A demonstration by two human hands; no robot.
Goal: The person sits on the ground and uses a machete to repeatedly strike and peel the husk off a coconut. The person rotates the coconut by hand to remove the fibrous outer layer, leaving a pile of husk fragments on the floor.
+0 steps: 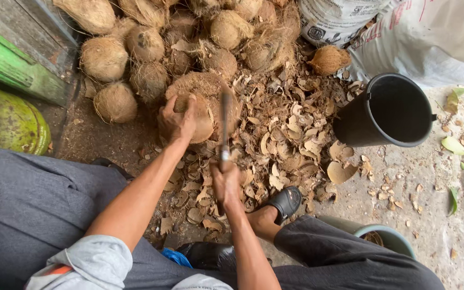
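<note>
My left grip (pixel 177 121) steadies a husked coconut (pixel 202 110) on the round block (pixel 210 88); my right grip (pixel 225 182) holds the blade (pixel 225 123) against it. Shell chips (pixel 285 145) litter the ground beside a black bucket (pixel 388 110).

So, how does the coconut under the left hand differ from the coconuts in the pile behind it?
The held coconut lies on a round wooden block, gripped by the left hand; the pile coconuts lie loose on the ground, touched by no hand. The held coconut looks smoother and mostly bare; the pile coconuts are covered in rough fibre. The right hand holds a blade beside the held coconut only. All are brown and roundish.
</note>
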